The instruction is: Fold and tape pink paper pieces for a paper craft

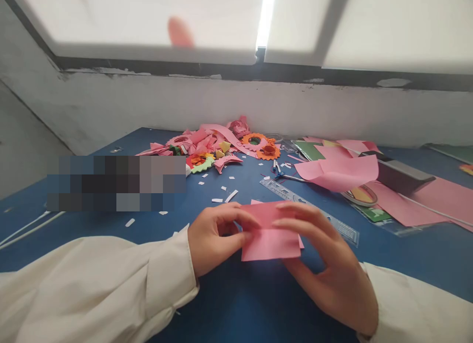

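Observation:
Between my two hands is a piece of pink paper [271,245], roughly square, with a crease across its middle and another pink edge showing behind it. My left hand [218,239] pinches its left side between thumb and fingers. On the right side, my right hand [325,264] has its fingers over the front of the paper and its thumb beneath the lower edge. A clear plastic ruler [314,210] lies on the blue table just beyond my right hand.
Pink, orange and green paper flowers and scraps [210,146] are heaped at the back. Scissors [284,176], a roll of tape [360,195], a dark grey box [404,174] and pink sheets [410,200] lie at right. White paper bits [231,195] dot the blue table [221,308]. A blurred patch covers something at left.

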A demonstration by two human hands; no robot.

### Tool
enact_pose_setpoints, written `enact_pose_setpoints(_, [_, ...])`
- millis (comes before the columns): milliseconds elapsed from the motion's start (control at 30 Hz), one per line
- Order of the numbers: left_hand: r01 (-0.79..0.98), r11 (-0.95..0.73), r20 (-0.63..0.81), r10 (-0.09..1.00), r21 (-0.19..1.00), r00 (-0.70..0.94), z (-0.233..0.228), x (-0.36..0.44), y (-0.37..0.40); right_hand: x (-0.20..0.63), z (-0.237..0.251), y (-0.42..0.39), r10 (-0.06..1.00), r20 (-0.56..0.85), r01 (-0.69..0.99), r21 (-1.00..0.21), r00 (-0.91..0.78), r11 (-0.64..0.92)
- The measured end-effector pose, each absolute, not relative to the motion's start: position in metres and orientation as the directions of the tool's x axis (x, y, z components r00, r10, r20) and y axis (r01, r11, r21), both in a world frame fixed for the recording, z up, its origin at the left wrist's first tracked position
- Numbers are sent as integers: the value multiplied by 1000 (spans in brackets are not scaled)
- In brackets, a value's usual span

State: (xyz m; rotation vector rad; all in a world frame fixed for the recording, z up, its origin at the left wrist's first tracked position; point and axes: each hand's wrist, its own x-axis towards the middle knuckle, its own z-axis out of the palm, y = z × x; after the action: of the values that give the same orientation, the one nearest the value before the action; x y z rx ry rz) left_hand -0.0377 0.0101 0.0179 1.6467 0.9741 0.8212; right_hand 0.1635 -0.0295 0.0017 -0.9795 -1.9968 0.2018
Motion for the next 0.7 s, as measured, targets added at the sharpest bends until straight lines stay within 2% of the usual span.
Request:
enact_pose_setpoints(100, [203,-172,81,916,964,392,19,-32,15,165,-2,-22,816,562,518,-662,-135,541])
enact_pose_setpoints(200, [192,-170,88,924,967,372,21,-23,19,167,-3,-15,931,365,366,-865,-14,344])
enact_pose_setpoints(267, [184,-164,83,920,969,384,20,-18,20,169,-2,-11,968,246,302,-928,52,220])
enact_pose_setpoints(367, [158,-153,78,912,976,402,19,-17,19,169,1,-10,986,168,244,-956,5,162])
enact_pose_setpoints(467, [102,-117,65,909,988,412,17,-19,18,167,4,-12,983,140,214,-963,-117,162])
enact_pose_setpoints(533, [79,-73,31,898,994,438,17,-20,18,165,6,-13,982,130,210,-965,-135,156])
enact_pose_setpoints(700, [183,-28,-77,837,983,541,21,-21,16,165,11,-16,979,130,305,-937,-155,173])
